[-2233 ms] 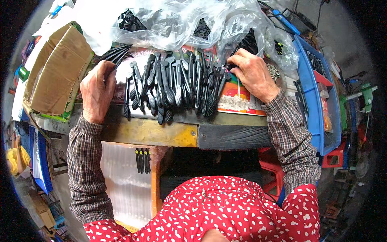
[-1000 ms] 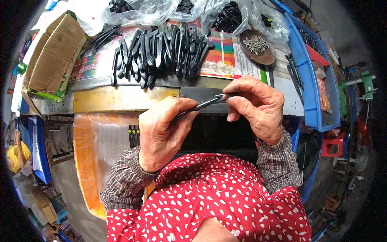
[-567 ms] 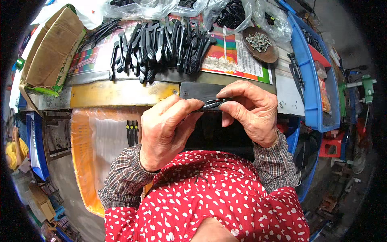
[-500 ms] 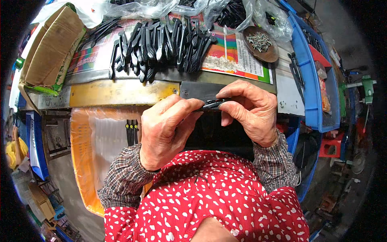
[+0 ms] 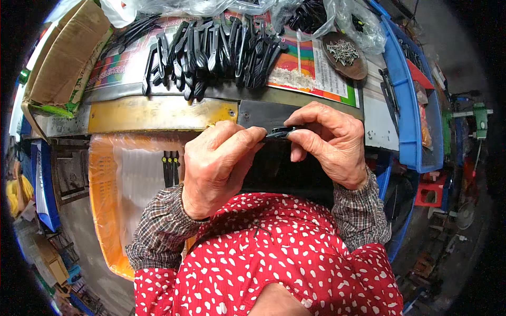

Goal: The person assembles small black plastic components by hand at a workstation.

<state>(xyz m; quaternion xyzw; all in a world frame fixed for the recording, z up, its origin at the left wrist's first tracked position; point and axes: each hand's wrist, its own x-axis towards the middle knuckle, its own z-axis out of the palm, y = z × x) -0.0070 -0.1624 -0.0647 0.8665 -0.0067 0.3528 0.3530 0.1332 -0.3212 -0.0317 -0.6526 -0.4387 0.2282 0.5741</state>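
Observation:
Between the fingertips of both hands is a slim black part (image 5: 279,132), held just off the near edge of the bench. My left hand (image 5: 215,166) pinches its left end, fingers closed. The thumb and index finger of my right hand (image 5: 333,143) grip the right end from above and below. Those fingertips cover both ends, so its full shape is hidden. Beyond my hands lies a pile of long black handle-like pieces (image 5: 213,50), most of them roughly side by side. A round brown dish (image 5: 357,71) at the far right holds small metal screws or pins (image 5: 342,51).
An orange basket (image 5: 104,200) lined with clear plastic stands below the bench on the left, several black pieces (image 5: 171,168) in it. A cardboard box (image 5: 66,58) is at far left. On the right sits a blue tray (image 5: 407,113). Clear plastic bags (image 5: 363,26) lie behind.
The black part has tilted slightly between my fingertips, and more of its upper face shows. Both hands keep their pinch almost in place. The whole view has shifted a little.

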